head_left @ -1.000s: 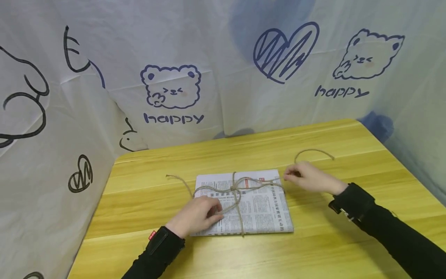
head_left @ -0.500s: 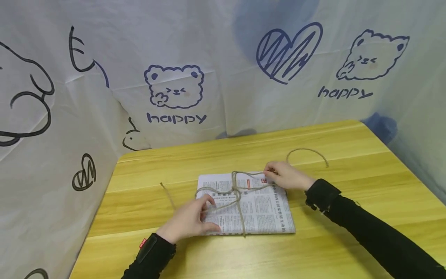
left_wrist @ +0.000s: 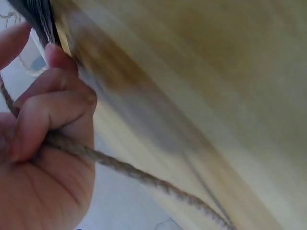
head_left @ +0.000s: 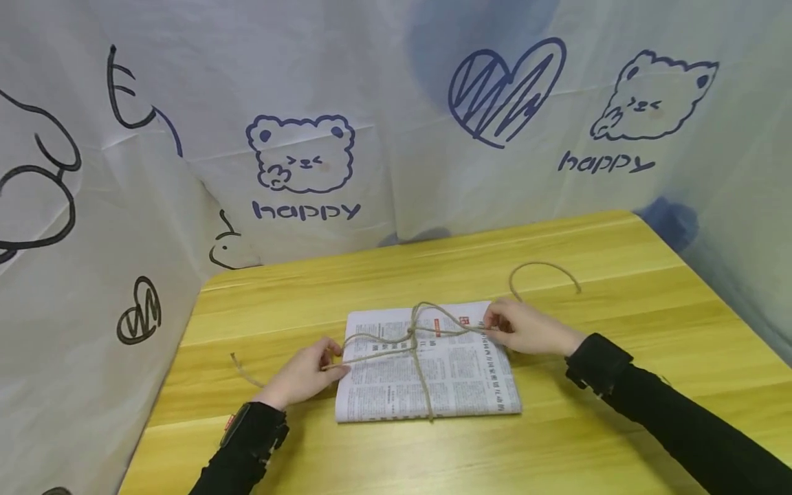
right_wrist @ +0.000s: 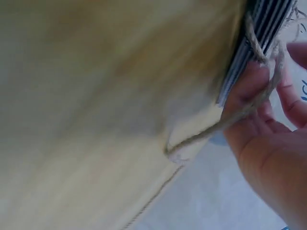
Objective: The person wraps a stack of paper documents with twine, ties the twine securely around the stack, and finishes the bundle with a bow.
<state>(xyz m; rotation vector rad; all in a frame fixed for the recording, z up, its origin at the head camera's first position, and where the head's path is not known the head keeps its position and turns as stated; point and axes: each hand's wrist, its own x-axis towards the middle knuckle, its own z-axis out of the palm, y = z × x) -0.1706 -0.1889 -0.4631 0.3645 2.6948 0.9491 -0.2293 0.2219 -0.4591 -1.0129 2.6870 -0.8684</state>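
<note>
A folded stack of newspaper (head_left: 458, 378) lies on the wooden table, tied crosswise with brown twine (head_left: 423, 377). The knot sits above the middle of its top sheet, with a loop rising to the right. At the paper's left edge my left hand (head_left: 303, 375) pinches a strand that runs taut from the knot. In the left wrist view, twine (left_wrist: 129, 170) passes under its curled fingers (left_wrist: 60, 103). Over on the right edge, my right hand (head_left: 532, 326) holds the right-hand loop between thumb and fingers. In the right wrist view a strand (right_wrist: 206, 132) crosses those fingers.
A loose twine end (head_left: 544, 263) curves over the table beyond my right hand, and another end (head_left: 244, 371) lies left of my left hand. White cloth (head_left: 396, 137) with drawn bears and hearts hangs behind the table (head_left: 346, 275) and along both sides.
My left hand, spread over the paper half a second ago, has moved left and now pulls a strand straight. My right hand went left, then slightly back right, and keeps to the right loop.
</note>
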